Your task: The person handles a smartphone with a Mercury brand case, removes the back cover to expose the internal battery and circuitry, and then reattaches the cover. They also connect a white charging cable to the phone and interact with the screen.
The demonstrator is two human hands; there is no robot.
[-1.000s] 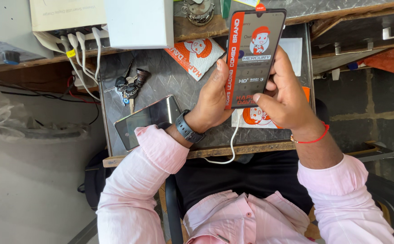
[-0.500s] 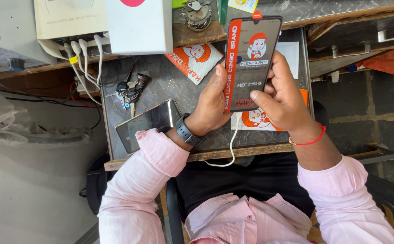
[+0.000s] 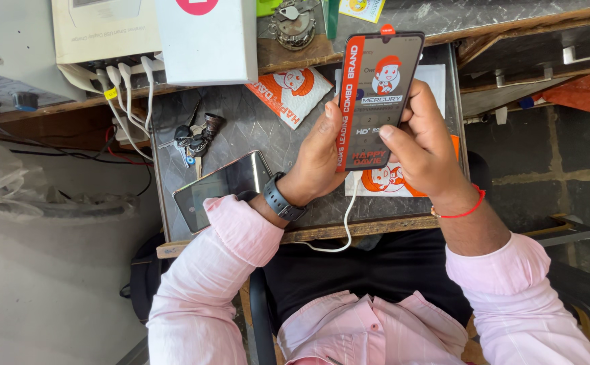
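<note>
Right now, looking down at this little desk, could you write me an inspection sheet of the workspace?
Surface: small dark desk with a worn wooden front edge.
Job's things: phone, its screen covered by a printed red and grey film, held upright above the desk.
Clutter: second phone lying flat under the left forearm; bunch of keys; orange and white packets; white box; padlock.
Hands: left hand and right hand both grip the phone.
Cables: white cable hanging over the front edge; white plugs at the back.
Surroundings: block wall on the right.
</note>
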